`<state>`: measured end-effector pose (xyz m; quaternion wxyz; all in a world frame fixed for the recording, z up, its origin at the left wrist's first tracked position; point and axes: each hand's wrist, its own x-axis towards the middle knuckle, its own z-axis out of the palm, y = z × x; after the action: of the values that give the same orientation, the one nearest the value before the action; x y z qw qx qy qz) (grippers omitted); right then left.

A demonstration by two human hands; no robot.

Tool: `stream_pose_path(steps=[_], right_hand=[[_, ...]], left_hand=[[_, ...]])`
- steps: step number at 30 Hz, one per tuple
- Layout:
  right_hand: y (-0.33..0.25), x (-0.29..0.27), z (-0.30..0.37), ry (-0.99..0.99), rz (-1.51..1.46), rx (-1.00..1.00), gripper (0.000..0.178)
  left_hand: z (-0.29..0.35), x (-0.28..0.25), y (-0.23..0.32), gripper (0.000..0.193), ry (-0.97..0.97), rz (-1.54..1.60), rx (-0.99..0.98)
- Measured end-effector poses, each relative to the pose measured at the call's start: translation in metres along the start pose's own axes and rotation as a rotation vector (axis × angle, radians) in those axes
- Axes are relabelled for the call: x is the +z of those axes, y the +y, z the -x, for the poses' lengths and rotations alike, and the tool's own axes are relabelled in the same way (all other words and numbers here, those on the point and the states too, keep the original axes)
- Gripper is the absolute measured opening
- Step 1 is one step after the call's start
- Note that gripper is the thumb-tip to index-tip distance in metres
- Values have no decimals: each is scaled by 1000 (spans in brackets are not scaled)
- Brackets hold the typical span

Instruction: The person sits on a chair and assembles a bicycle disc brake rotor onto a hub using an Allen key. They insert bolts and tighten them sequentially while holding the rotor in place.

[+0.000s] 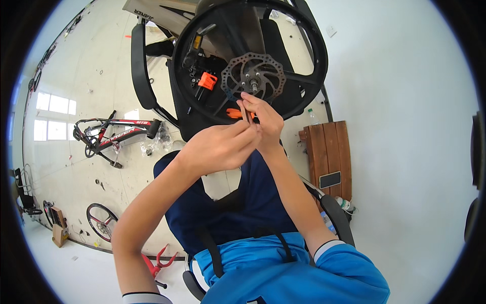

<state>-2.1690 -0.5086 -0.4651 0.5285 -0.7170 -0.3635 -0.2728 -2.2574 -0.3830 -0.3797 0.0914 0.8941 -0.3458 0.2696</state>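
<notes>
Left hand: fingertips pinched together, seems to grip a slim dark piece jointly with the other hand
Right hand: fingers curled in, seems clasped on that same piece; neither hand hangs free
Slim piece: between the fingertips, mostly covered, kind can't be told; long axis looks to run away from the wearer, roughly toward the hub
Brake disc: key relation, straight ahead of the fingertips, just past them; face up, centred in the wheel
Nearer hand: right, its fingertips at the disc's near edge; touching or just above, can't tell from where I stand
Axle stub: sticks out of the disc's middle, slightly right of the fingertips
Wheel: black, broad rim, over the seat of the facing black chair; hands cross its near rim
In the way: near rim and spoke arms around the disc; second orange piece partly behind the fingers
Inside rim, left: orange block, black gear with small parts
Left floor: red-black bike frame, spoked wheel, both well apart
Right side: wooden slatted box with dark slab on it, clear bottle beside
</notes>
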Motion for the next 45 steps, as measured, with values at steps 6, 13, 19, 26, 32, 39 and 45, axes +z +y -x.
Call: stream_pose_path(steps=[6, 13, 19, 26, 32, 39, 45], right_hand=[[10, 2, 7, -22, 65, 14, 19], [10, 4, 1, -32, 76, 15, 18], [8, 6, 1, 1, 109, 42, 15], [13, 2, 3, 35, 102, 80, 17], [4, 4, -9, 58, 101, 32, 17], [10, 10, -6, 63, 41, 29, 18], [6, 11, 1, 68, 62, 70, 16]], left_hand=[[8, 17, 3, 27, 86, 2, -123], [13, 25, 16, 36, 203, 264, -418], [1, 54, 57, 32, 591, 405, -991], [3, 37, 38, 33, 259, 199, -654], [-6, -27, -21, 30, -194, 196, -353], [2, 11, 10, 21, 371, 836, -1064], [-22, 56, 66, 21, 955, 828, -1361]])
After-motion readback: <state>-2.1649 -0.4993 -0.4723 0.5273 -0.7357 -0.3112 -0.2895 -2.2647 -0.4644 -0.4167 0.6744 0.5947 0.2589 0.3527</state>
